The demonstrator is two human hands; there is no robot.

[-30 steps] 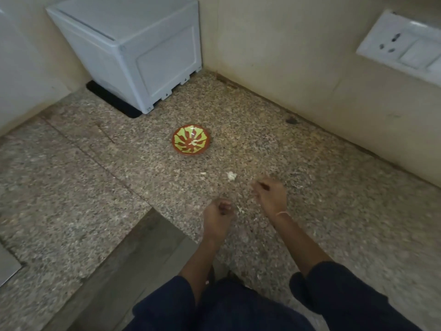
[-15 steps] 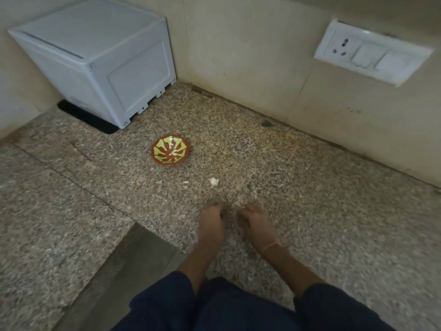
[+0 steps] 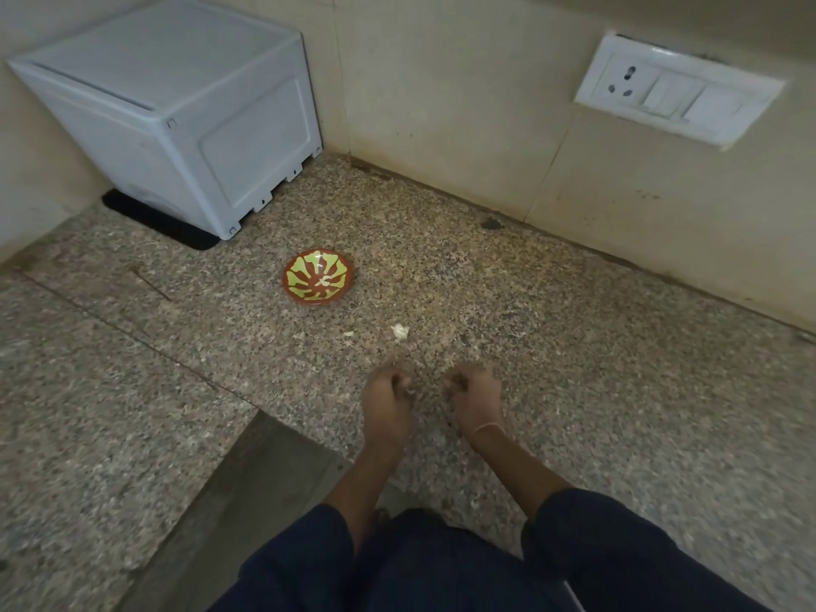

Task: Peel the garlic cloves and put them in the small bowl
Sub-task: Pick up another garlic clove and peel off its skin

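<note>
- Left hand (image 3: 386, 404), lower centre of frame, pinches a pale bit, seemingly a garlic clove (image 3: 409, 390); right hand (image 3: 477, 397) beside it is curled, contents impossible to tell.
- Small bowl (image 3: 318, 298) sits well apart, up-left of centre, with peel scraps (image 3: 399, 331) between.
- Risk: a slick clove could slip from the pinch mid-carry and vanish against the speckled counter (image 3: 574, 346).
</note>
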